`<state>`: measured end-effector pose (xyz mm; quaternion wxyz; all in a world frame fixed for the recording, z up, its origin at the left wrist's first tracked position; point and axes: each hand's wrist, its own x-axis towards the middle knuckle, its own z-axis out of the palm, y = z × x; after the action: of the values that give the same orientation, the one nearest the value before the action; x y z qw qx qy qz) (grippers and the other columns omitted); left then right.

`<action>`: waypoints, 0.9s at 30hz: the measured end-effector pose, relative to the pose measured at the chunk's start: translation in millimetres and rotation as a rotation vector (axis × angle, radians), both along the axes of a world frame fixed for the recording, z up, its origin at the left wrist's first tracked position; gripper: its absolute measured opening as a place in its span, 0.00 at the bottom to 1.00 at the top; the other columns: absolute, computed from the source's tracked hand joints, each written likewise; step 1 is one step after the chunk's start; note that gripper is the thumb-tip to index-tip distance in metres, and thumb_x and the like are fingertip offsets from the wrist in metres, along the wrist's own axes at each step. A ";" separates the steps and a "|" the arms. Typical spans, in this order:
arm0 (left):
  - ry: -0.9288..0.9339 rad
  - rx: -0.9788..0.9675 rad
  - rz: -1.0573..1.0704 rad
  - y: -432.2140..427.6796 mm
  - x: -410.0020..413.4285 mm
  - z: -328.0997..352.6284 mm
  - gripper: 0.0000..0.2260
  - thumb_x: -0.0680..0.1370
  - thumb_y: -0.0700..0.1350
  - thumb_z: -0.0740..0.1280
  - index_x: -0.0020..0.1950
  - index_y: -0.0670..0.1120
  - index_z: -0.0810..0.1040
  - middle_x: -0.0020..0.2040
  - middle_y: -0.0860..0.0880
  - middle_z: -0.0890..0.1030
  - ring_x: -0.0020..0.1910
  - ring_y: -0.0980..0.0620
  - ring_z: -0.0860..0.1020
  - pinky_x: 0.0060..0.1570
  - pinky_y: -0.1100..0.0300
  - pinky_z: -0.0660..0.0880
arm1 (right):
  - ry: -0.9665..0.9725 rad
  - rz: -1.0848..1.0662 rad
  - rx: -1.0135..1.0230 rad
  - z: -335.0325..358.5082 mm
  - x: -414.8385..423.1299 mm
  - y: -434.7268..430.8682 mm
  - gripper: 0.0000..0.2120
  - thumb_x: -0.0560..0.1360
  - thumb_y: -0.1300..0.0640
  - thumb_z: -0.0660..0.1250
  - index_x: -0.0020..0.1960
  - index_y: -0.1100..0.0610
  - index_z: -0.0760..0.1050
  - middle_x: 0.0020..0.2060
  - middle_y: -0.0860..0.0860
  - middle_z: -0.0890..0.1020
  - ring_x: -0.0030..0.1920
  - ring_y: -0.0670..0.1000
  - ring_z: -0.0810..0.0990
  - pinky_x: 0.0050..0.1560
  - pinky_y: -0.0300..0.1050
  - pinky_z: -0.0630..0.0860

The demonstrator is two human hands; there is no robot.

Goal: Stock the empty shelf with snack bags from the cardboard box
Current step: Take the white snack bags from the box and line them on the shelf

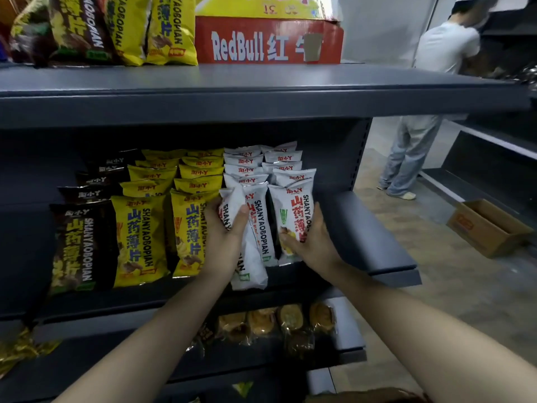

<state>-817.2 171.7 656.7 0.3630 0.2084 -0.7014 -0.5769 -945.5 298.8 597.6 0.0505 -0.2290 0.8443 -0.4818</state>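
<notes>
On the middle grey shelf stand rows of snack bags: black ones at the left, yellow ones in the middle, white ones at the right. My left hand grips a white snack bag at the front of the white rows; the bag leans over the shelf's front edge. My right hand holds the front white bag of the rightmost row, standing upright. A cardboard box lies open on the floor at the right.
A red RedBull carton and more yellow and black bags sit on the top shelf. Wrapped pastries lie on the lower shelf. A person in a white shirt stands at another shelf unit far right.
</notes>
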 end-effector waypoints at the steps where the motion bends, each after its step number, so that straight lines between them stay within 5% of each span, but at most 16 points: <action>1: 0.003 -0.015 0.008 1.1 -2.6 -1.6 0.25 0.79 0.47 0.64 0.73 0.46 0.59 0.60 0.57 0.66 0.60 0.62 0.64 0.47 0.81 0.64 | -0.018 0.002 -0.001 -2.9 -2.7 -0.1 0.54 0.61 0.31 0.70 0.76 0.49 0.45 0.66 0.52 0.68 0.67 0.52 0.68 0.66 0.58 0.70; 7: 0.032 -0.053 0.026 3.6 -12.7 -7.4 0.24 0.78 0.46 0.65 0.71 0.45 0.59 0.60 0.56 0.65 0.60 0.62 0.64 0.45 0.88 0.60 | -0.029 0.049 0.078 7.4 0.7 0.2 0.53 0.67 0.39 0.71 0.77 0.52 0.40 0.70 0.56 0.64 0.70 0.55 0.63 0.69 0.59 0.65; 11: 0.078 -0.081 0.083 11.3 -8.1 -7.4 0.26 0.78 0.46 0.66 0.71 0.42 0.58 0.64 0.52 0.65 0.63 0.59 0.65 0.56 0.83 0.61 | 0.050 0.013 0.221 12.4 1.4 7.1 0.53 0.70 0.36 0.68 0.77 0.56 0.37 0.74 0.58 0.58 0.74 0.60 0.57 0.71 0.62 0.59; 15: 0.115 -0.149 0.166 23.2 -3.1 -3.8 0.31 0.76 0.51 0.67 0.73 0.42 0.57 0.71 0.45 0.63 0.71 0.51 0.62 0.72 0.60 0.59 | 0.290 -0.106 0.230 25.0 8.4 18.9 0.36 0.77 0.43 0.62 0.76 0.60 0.52 0.70 0.60 0.65 0.71 0.60 0.62 0.67 0.58 0.64; 18: 0.145 -0.231 0.156 34.3 -5.2 5.6 0.33 0.75 0.54 0.66 0.72 0.41 0.58 0.70 0.43 0.63 0.70 0.51 0.62 0.71 0.66 0.59 | 0.509 -0.036 0.235 35.2 17.0 29.5 0.22 0.80 0.48 0.56 0.68 0.60 0.68 0.59 0.59 0.75 0.61 0.61 0.73 0.59 0.54 0.71; 21: 0.122 -0.277 0.099 48.3 -11.6 16.4 0.32 0.76 0.52 0.67 0.73 0.41 0.57 0.70 0.42 0.61 0.68 0.52 0.62 0.58 0.83 0.54 | 0.407 0.110 0.043 51.9 35.1 36.5 0.18 0.82 0.50 0.52 0.58 0.60 0.75 0.52 0.56 0.79 0.54 0.55 0.78 0.54 0.50 0.73; 23: 0.098 -0.224 0.022 56.4 -18.3 23.8 0.32 0.76 0.51 0.67 0.75 0.45 0.55 0.72 0.45 0.59 0.67 0.57 0.60 0.57 0.80 0.55 | 0.297 0.201 -0.051 62.6 51.2 38.4 0.16 0.82 0.49 0.52 0.55 0.59 0.74 0.48 0.52 0.80 0.49 0.52 0.79 0.50 0.49 0.73; 27: 0.128 -0.094 -0.163 61.9 -35.4 37.0 0.32 0.78 0.50 0.66 0.76 0.49 0.53 0.74 0.53 0.58 0.71 0.60 0.57 0.69 0.64 0.56 | 0.269 0.259 -0.048 66.7 64.9 43.4 0.17 0.81 0.48 0.55 0.66 0.55 0.65 0.47 0.49 0.80 0.47 0.49 0.80 0.48 0.50 0.75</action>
<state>-852.7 233.7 693.6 0.3683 0.0960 -0.7178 -0.5830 -880.6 342.3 664.3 -0.0068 -0.3995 0.7951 -0.4563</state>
